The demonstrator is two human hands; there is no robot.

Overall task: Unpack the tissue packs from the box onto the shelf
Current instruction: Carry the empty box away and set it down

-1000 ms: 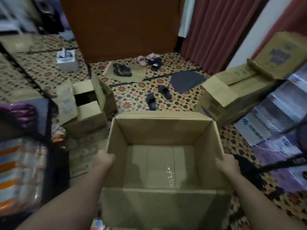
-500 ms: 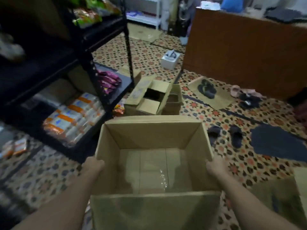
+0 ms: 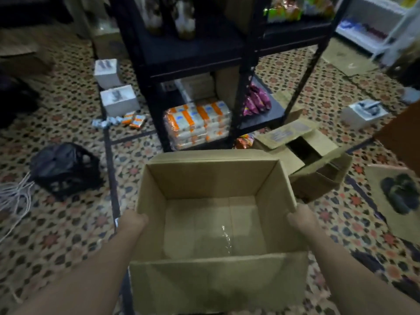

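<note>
An open cardboard box (image 3: 204, 176) hangs in front of me with nothing inside but a strip of clear tape on its bottom. My left hand (image 3: 133, 222) grips its left wall from outside and my right hand (image 3: 300, 220) grips its right wall. Straight ahead stands a black metal shelf (image 3: 193, 64). On its lowest level lies a stack of white and orange tissue packs (image 3: 197, 123).
An open cardboard box (image 3: 318, 164) lies on the floor to the right of the shelf. A black basket (image 3: 66, 169) and white cords lie left. Two white boxes (image 3: 118, 98) and small packs sit left of the shelf. Sandals (image 3: 400, 194) lie on a mat at right.
My view has swung left, bringing the black shelf and tissue packs straight ahead. The box has stayed in both hands, carried along with the turn.
</note>
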